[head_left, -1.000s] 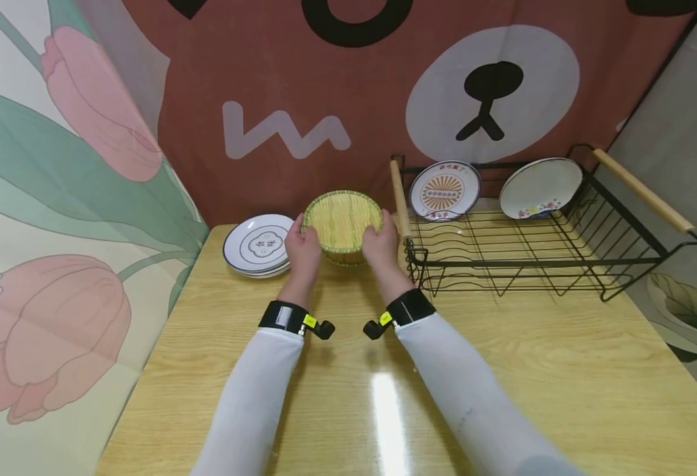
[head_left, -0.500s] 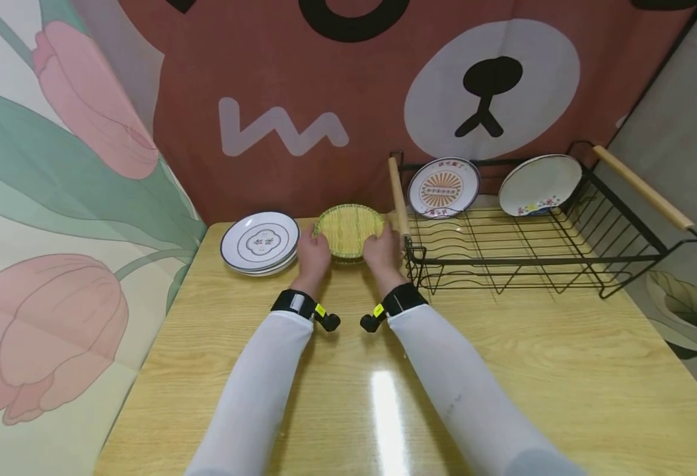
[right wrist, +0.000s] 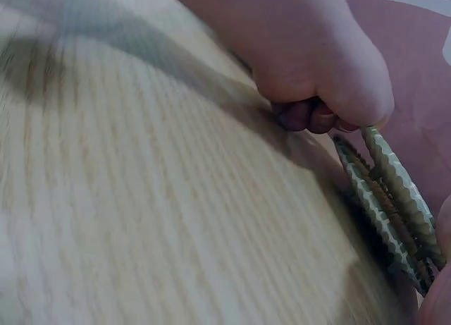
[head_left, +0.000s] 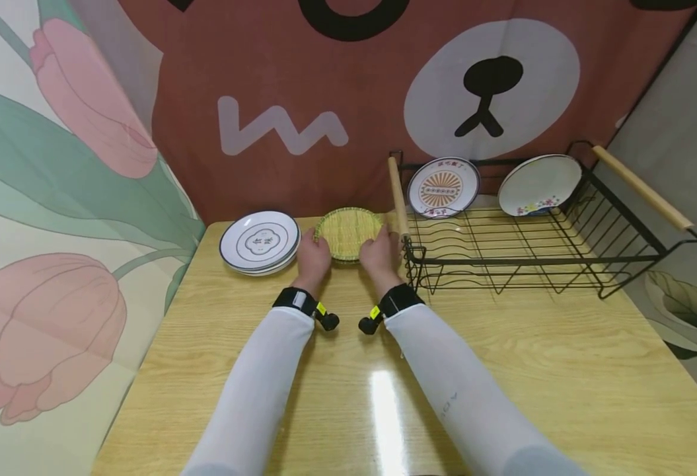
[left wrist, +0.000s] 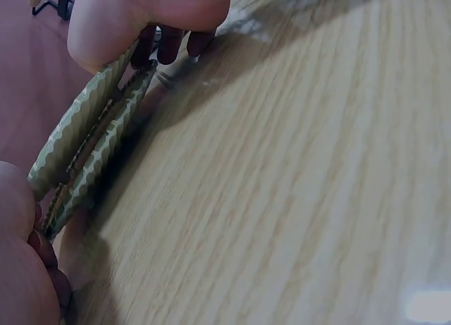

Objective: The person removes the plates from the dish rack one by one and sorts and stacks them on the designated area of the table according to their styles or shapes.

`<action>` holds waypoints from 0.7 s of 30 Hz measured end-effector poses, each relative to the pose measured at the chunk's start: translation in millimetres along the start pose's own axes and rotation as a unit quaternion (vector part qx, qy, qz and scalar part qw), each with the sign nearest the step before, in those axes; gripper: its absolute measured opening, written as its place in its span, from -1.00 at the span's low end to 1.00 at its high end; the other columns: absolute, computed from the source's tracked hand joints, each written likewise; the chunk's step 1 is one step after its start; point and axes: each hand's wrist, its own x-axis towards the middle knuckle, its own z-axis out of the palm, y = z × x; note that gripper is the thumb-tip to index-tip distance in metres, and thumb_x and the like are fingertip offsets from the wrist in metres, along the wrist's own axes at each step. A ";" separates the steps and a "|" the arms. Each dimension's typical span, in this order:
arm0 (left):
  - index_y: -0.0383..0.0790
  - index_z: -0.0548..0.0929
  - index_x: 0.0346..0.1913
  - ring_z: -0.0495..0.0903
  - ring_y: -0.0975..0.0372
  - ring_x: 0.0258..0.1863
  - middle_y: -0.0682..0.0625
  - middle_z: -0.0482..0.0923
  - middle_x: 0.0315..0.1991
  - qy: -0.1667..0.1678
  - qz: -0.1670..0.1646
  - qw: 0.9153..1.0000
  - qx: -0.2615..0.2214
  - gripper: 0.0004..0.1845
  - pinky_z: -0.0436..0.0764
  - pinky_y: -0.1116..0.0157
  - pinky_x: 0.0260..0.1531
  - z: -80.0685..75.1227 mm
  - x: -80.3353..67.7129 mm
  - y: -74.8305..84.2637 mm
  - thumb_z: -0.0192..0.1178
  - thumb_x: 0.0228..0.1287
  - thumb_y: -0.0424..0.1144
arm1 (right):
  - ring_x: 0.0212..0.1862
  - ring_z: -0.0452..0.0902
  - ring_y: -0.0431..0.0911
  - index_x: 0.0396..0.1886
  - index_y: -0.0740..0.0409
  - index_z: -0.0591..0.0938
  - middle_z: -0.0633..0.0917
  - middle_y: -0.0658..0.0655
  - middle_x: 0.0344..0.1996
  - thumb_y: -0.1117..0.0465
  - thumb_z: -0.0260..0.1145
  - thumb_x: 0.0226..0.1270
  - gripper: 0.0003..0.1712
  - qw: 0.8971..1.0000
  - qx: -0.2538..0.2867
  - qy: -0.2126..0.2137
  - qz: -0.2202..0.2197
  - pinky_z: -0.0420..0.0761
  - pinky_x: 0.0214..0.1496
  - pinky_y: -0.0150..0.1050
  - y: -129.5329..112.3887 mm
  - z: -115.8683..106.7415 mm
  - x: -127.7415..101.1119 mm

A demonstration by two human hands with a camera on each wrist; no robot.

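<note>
A round woven bamboo tray (head_left: 348, 231) with a green rim sits low over the wooden table (head_left: 348, 370), near its back edge. My left hand (head_left: 314, 258) grips the tray's left side and my right hand (head_left: 380, 254) grips its right side. In the left wrist view the tray's rim (left wrist: 91, 149) shows as two wavy green layers, tilted, with fingers (left wrist: 169, 46) curled under it. The right wrist view shows the same rim (right wrist: 387, 191) pinched under curled fingers (right wrist: 310, 117). I cannot tell whether the tray touches the table.
A stack of white plates (head_left: 259, 242) with dark rims lies just left of the tray. To its right stands a black wire dish rack (head_left: 538, 258) with wooden handles, holding an orange-patterned plate (head_left: 443, 187) and a white floral plate (head_left: 540, 185) upright. Printed curtains hang behind.
Both hands have lowered the bamboo tray from a raised, tilted hold to a flatter position near the table's back edge. The plates and rack have not moved.
</note>
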 end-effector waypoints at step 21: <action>-0.30 0.37 0.48 0.40 -0.02 0.47 -0.21 0.42 0.46 -0.031 -0.022 0.996 0.075 -0.46 0.39 0.05 0.48 1.1 1.1 3.6 -0.11 0.59 -0.12 | 0.40 0.28 0.29 0.64 0.15 0.13 0.33 0.32 0.46 0.11 0.04 0.45 -0.20 0.999 -0.037 0.012 -0.022 0.37 0.36 0.22 6.4 8.6 2.1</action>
